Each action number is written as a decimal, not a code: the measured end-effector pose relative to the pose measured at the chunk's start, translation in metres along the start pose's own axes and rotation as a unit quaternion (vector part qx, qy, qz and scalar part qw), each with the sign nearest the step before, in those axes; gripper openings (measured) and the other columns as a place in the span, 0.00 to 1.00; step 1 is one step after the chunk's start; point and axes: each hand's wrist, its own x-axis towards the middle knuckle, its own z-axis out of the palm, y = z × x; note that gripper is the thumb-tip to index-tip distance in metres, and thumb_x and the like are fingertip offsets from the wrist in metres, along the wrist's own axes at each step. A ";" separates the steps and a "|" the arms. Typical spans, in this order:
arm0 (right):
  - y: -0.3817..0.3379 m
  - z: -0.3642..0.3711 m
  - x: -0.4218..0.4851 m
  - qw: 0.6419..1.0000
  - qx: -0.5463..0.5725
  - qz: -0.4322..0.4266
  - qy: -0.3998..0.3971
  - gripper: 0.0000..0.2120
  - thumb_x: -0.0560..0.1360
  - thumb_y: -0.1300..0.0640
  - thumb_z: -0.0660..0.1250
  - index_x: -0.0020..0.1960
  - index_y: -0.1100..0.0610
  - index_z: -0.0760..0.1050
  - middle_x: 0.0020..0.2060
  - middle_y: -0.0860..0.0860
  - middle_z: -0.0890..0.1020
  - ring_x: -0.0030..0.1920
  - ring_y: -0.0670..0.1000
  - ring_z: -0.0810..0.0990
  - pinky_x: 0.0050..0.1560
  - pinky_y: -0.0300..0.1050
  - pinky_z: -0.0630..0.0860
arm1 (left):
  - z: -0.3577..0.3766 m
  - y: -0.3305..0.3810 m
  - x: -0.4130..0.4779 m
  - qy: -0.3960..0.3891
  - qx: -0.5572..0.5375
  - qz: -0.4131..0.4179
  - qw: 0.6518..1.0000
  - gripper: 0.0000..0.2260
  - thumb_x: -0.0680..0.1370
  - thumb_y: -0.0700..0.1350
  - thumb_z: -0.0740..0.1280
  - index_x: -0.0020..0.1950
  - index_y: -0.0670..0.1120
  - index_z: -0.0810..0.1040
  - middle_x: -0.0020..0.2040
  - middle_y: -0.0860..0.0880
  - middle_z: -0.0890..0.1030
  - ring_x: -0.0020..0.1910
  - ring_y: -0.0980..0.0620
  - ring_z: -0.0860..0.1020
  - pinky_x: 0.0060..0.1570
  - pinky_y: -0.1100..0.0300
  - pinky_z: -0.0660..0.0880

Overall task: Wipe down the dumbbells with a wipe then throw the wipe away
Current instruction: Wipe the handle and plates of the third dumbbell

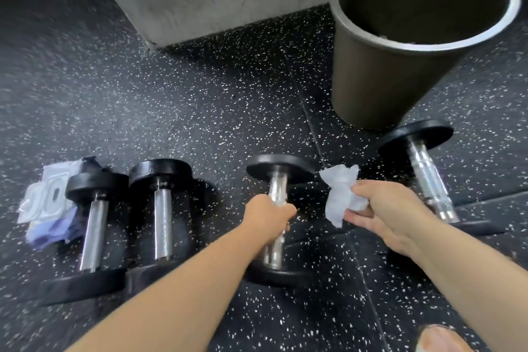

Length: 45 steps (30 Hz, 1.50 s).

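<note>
Speckled floor (200,100), wipe (340,194) seemingly pinched between right fingers (363,216)

Medium-bright, soft, even light; no source in view. Shadows are diffuse and sit close under the dumbbells (163,208) on the floor (200,111). Specular glare on the chrome handles, strongest on the far-right one. Wipe (341,194) nearly blown out. Bin (377,80) is dark inside, with a bright highlight on its rim. Motion blur all over, worst at left: pack (43,197) is smeared and the floor specks are streaked. Wide-angle stretch tilts the bin at top right. The centre is sharpest.
</note>
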 end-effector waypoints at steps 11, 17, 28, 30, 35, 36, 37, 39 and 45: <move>0.009 0.074 0.005 0.984 0.142 0.042 -0.100 0.13 0.80 0.66 0.59 0.63 0.70 0.72 0.55 0.64 0.81 0.53 0.60 0.83 0.53 0.53 0.81 | 0.003 -0.040 0.008 0.022 -0.136 0.036 0.990 0.12 0.75 0.45 0.67 0.33 0.45 0.70 0.30 0.50 0.72 0.28 0.53 0.68 0.26 0.64 0.65; -0.012 0.107 -0.006 0.958 0.244 0.030 -0.146 0.13 0.68 0.77 0.54 0.45 0.66 0.72 0.50 0.64 0.76 0.48 0.61 0.80 0.55 0.60 0.79 | -0.009 -0.043 -0.002 0.075 -0.184 0.095 0.975 0.06 0.73 0.40 0.67 0.36 0.43 0.73 0.31 0.47 0.74 0.28 0.53 0.70 0.27 0.63 0.68; -0.017 0.133 -0.017 0.956 0.257 0.011 -0.141 0.07 0.77 0.69 0.55 0.48 0.67 0.72 0.56 0.64 0.79 0.63 0.59 0.77 0.63 0.56 0.74 | -0.029 -0.051 0.002 0.062 -0.236 0.089 0.966 0.07 0.73 0.40 0.67 0.39 0.46 0.70 0.32 0.49 0.74 0.27 0.54 0.70 0.26 0.64 0.67; -0.017 0.129 -0.032 0.936 0.305 0.026 -0.171 0.08 0.80 0.65 0.54 0.53 0.66 0.71 0.70 0.59 0.70 0.73 0.58 0.65 0.68 0.58 0.71 | -0.031 -0.054 0.004 0.055 -0.241 0.089 0.965 0.04 0.73 0.40 0.67 0.42 0.42 0.73 0.34 0.47 0.77 0.30 0.52 0.73 0.28 0.62 0.69; -0.021 0.145 -0.020 0.942 0.286 0.054 -0.165 0.15 0.83 0.56 0.52 0.53 0.67 0.70 0.55 0.64 0.80 0.58 0.61 0.78 0.64 0.58 0.73 | -0.036 -0.057 0.003 0.037 -0.280 0.089 0.955 0.03 0.72 0.37 0.66 0.42 0.38 0.73 0.35 0.42 0.76 0.33 0.48 0.73 0.35 0.55 0.72; -0.022 0.151 -0.015 0.944 0.284 0.054 -0.158 0.16 0.83 0.54 0.52 0.52 0.66 0.69 0.50 0.63 0.79 0.55 0.60 0.78 0.65 0.56 0.72 | -0.036 -0.057 0.004 0.037 -0.286 0.085 0.954 0.03 0.72 0.36 0.66 0.40 0.41 0.73 0.34 0.42 0.76 0.33 0.48 0.74 0.36 0.53 0.72; -0.022 0.156 -0.009 0.944 0.287 0.055 -0.154 0.16 0.84 0.53 0.52 0.52 0.66 0.69 0.48 0.62 0.78 0.53 0.59 0.78 0.66 0.55 0.72 | -0.037 -0.058 0.004 0.038 -0.290 0.081 0.953 0.04 0.72 0.36 0.66 0.39 0.42 0.72 0.34 0.42 0.76 0.32 0.47 0.74 0.36 0.53 0.72; -0.022 0.162 0.001 0.944 0.288 0.064 -0.145 0.20 0.84 0.50 0.52 0.58 0.66 0.70 0.54 0.63 0.79 0.55 0.60 0.79 0.65 0.54 0.73 | -0.038 -0.060 0.005 0.037 -0.289 0.078 0.953 0.04 0.72 0.37 0.66 0.39 0.42 0.73 0.32 0.44 0.77 0.31 0.48 0.74 0.34 0.56 0.72; -0.024 0.160 0.004 0.952 0.252 0.074 -0.156 0.24 0.83 0.48 0.52 0.59 0.71 0.69 0.58 0.66 0.79 0.57 0.62 0.79 0.57 0.54 0.77 | -0.040 -0.061 0.003 0.037 -0.279 0.072 0.957 0.04 0.71 0.39 0.67 0.42 0.39 0.74 0.34 0.44 0.77 0.32 0.50 0.73 0.34 0.56 0.71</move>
